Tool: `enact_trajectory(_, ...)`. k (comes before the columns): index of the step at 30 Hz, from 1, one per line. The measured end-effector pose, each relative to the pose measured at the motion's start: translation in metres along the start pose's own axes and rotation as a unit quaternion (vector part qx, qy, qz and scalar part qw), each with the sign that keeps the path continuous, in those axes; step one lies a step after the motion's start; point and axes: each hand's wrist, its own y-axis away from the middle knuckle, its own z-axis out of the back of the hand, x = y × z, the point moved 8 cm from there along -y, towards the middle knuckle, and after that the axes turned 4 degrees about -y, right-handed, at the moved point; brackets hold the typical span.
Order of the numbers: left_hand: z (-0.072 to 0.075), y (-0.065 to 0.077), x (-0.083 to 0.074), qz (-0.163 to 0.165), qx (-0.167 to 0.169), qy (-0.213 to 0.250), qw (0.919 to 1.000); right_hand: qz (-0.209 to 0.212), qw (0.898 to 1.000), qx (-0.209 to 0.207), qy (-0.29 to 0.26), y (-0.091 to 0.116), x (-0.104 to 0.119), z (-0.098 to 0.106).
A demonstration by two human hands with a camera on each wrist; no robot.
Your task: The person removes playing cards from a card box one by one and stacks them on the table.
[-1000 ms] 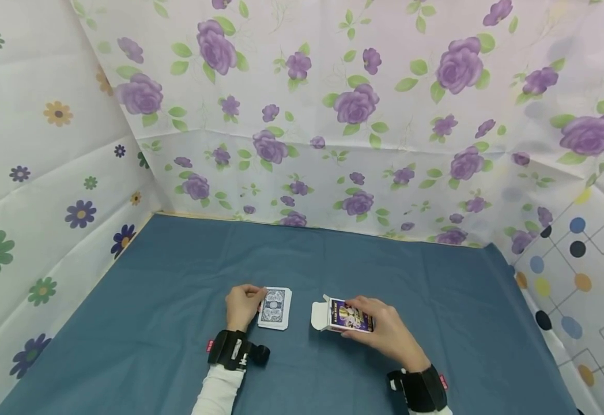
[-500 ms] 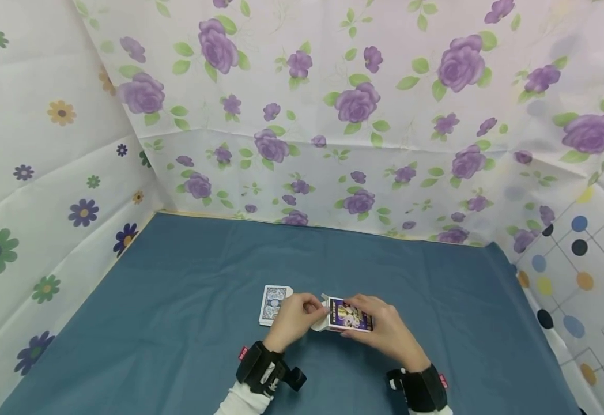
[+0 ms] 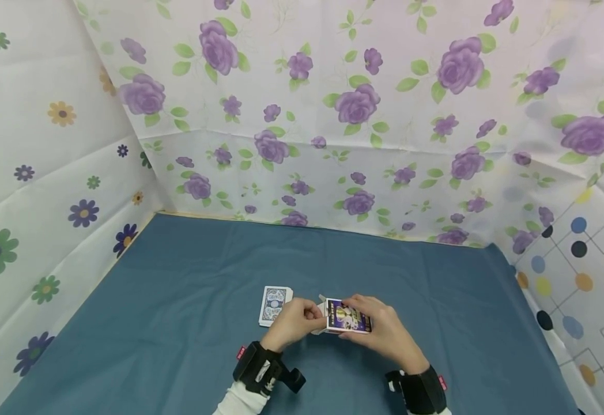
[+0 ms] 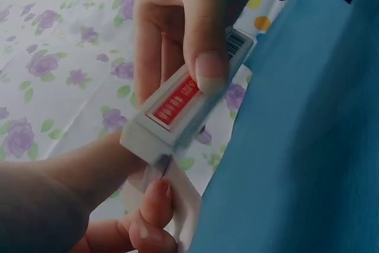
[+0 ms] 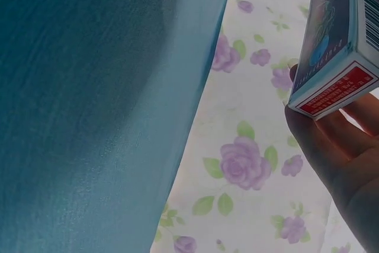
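The right hand (image 3: 387, 331) holds a small playing-card box (image 3: 347, 317), purple on its broad face, with white sides and red labels. The box's flap end faces left, where the left hand (image 3: 293, 323) has its fingers curled at the white flap (image 4: 188, 197). Those fingertips pinch at the flap, partly hidden by the box in the left wrist view. Left of the box, a deck of cards (image 3: 272, 302) lies on the cloth, patterned backs up, partly covered by the left hand. The right wrist view shows the box (image 5: 333, 90) held up by the right fingers.
A blue cloth (image 3: 203, 276) covers the table. A floral sheet (image 3: 302, 115) hangs behind it, with patterned sheets at the left and right sides. Black straps with small cameras are on both wrists.
The left hand has moved right, from the deck's left edge to the box's flap end, and its fingers have shifted slightly there. The right hand stays almost still with the box.
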Motion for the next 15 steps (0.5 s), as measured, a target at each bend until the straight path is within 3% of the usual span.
enact_trajectory(15,-0.0033,-0.0031,0.0054,0.015,0.033,0.055,0.9978,-0.015,1.0,0.004,-0.001,0.0012,-0.004,-0.0009)
